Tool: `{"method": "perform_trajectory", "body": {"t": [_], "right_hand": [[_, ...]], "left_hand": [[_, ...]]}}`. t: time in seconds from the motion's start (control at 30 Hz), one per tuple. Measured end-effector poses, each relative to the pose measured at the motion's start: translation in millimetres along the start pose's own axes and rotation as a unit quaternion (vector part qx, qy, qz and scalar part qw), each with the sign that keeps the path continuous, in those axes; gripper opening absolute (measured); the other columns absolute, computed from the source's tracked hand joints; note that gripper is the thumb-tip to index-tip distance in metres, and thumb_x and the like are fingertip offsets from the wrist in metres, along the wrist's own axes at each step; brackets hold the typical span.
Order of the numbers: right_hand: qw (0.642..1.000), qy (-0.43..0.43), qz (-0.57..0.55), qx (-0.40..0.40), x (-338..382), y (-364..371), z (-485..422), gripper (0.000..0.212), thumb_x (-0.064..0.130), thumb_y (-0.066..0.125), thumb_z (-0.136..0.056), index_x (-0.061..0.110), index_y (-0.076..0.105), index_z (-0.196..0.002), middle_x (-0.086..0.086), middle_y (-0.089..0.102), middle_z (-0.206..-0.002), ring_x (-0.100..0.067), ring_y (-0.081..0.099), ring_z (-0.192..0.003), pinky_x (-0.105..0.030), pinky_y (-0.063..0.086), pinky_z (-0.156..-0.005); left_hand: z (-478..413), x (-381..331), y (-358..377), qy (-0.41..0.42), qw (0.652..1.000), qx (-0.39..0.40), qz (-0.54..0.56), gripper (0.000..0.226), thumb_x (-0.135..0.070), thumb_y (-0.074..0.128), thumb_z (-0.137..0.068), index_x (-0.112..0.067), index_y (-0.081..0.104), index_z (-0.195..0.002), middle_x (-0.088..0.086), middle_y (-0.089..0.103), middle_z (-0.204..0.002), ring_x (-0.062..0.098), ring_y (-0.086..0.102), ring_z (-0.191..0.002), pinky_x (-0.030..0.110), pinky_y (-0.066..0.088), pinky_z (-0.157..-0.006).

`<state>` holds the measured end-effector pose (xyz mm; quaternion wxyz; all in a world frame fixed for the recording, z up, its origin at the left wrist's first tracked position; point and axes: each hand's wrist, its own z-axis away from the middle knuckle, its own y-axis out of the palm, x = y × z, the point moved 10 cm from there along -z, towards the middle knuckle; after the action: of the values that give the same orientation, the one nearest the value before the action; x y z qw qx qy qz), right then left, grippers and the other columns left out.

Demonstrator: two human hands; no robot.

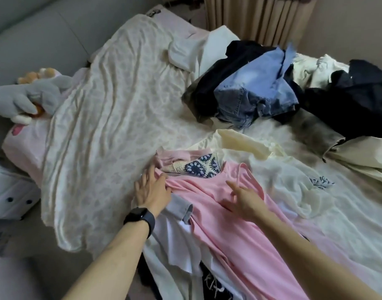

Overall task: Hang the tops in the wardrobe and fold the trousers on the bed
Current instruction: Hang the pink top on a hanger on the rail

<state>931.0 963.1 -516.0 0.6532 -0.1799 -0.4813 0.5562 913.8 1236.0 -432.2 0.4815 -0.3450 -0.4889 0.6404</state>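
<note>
Soft pink cotton top (pixel 235 252) is touched at its left edge by the left hand (pixel 152 189) and mid-cloth by the right hand (pixel 244 198), fingers loose and ungripping, with the wrinkled cream patterned bedspread (pixel 112 126) spread wide just beside.

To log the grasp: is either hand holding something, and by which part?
Nothing is held: the left hand and right hand are open over the pink top.
</note>
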Motion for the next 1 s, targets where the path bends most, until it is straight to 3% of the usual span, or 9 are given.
{"method": "perform_trajectory", "body": {"t": [0.1,0.2,0.33,0.43,0.5,0.63,0.77,0.87,1.0], "right_hand": [[0.999,-0.034,0.033,-0.021,14,12,6,0.027,0.043,0.052,-0.095,0.036,0.073,-0.112,0.005,0.073,-0.105,-0.019,0.066,-0.093,-0.037,0.057,-0.079],[0.987,-0.058,-0.027,-0.146,24,-19,33,0.02,0.036,0.06,-0.096,0.023,0.075,-0.092,0.0,0.068,-0.089,-0.027,0.062,-0.082,-0.038,0.052,-0.07],[0.949,-0.08,-0.149,-0.265,45,-91,87,0.017,0.025,0.058,-0.099,0.011,0.066,-0.093,-0.009,0.063,-0.086,-0.032,0.058,-0.076,-0.039,0.047,-0.065],[0.924,-0.137,-0.211,-0.288,91,-148,132,0.025,0.029,0.051,-0.1,0.009,0.066,-0.098,-0.005,0.062,-0.088,-0.024,0.057,-0.078,-0.04,0.047,-0.068],[0.912,-0.187,-0.223,-0.289,138,-178,164,0.025,0.032,0.049,-0.101,0.012,0.064,-0.095,-0.002,0.061,-0.086,-0.017,0.055,-0.077,-0.035,0.046,-0.067],[0.893,-0.297,-0.212,-0.263,254,-207,225,0.019,0.027,0.055,-0.1,0.015,0.063,-0.089,0.004,0.058,-0.081,-0.002,0.05,-0.073,-0.012,0.034,-0.065],[0.874,-0.399,-0.187,-0.205,369,-184,298,0.032,0.04,0.053,-0.099,0.016,0.062,-0.081,0.005,0.058,-0.075,-0.008,0.052,-0.069,-0.023,0.038,-0.062],[0.864,-0.453,-0.167,-0.146,437,-140,363,0.043,0.05,0.049,-0.097,0.015,0.058,-0.075,0.004,0.055,-0.068,-0.015,0.052,-0.066,-0.032,0.041,-0.062],[0.852,-0.488,-0.184,-0.043,495,-60,434,0.045,0.048,0.051,-0.092,0.008,0.052,-0.071,-0.003,0.049,-0.061,-0.016,0.045,-0.059,-0.027,0.036,-0.058]], "left_hand": [[3,3,-3,0.016,1.0,-0.005,0.001,0.032,-0.041,0.056,-0.097,-0.029,0.061,-0.126,0.002,0.049,-0.141,0.026,0.046,-0.128,0.039,0.036,-0.106],[24,1,-36,0.052,0.993,-0.054,0.086,0.031,-0.043,0.056,-0.099,-0.024,0.07,-0.118,-0.002,0.055,-0.14,0.024,0.049,-0.127,0.037,0.037,-0.105],[65,13,-94,0.06,0.968,-0.078,0.231,0.031,-0.038,0.052,-0.103,-0.022,0.073,-0.12,-0.009,0.058,-0.139,0.017,0.053,-0.125,0.026,0.04,-0.097],[109,42,-140,0.036,0.917,-0.114,0.38,0.02,-0.032,0.053,-0.103,-0.028,0.073,-0.105,-0.016,0.072,-0.109,0.005,0.064,-0.103,0.016,0.041,-0.082],[144,75,-167,-0.004,0.869,-0.145,0.473,0.019,-0.032,0.054,-0.103,-0.03,0.07,-0.092,-0.019,0.073,-0.089,-0.002,0.066,-0.089,0.016,0.044,-0.076],[233,154,-220,-0.057,0.81,-0.246,0.529,0.018,-0.037,0.06,-0.099,-0.028,0.069,-0.086,-0.019,0.072,-0.081,-0.007,0.061,-0.075,0.009,0.042,-0.067],[344,233,-242,-0.102,0.791,-0.296,0.526,0.016,-0.02,0.062,-0.1,-0.011,0.07,-0.089,0.001,0.068,-0.082,-0.008,0.055,-0.068,0.009,0.04,-0.063],[439,290,-233,-0.155,0.788,-0.322,0.502,0.015,-0.026,0.064,-0.098,-0.019,0.071,-0.088,-0.008,0.065,-0.076,-0.006,0.053,-0.066,0.011,0.04,-0.062],[563,353,-200,-0.212,0.771,-0.355,0.484,0.012,-0.036,0.069,-0.094,-0.036,0.067,-0.082,-0.022,0.066,-0.074,-0.005,0.056,-0.069,0.013,0.041,-0.064]]}}
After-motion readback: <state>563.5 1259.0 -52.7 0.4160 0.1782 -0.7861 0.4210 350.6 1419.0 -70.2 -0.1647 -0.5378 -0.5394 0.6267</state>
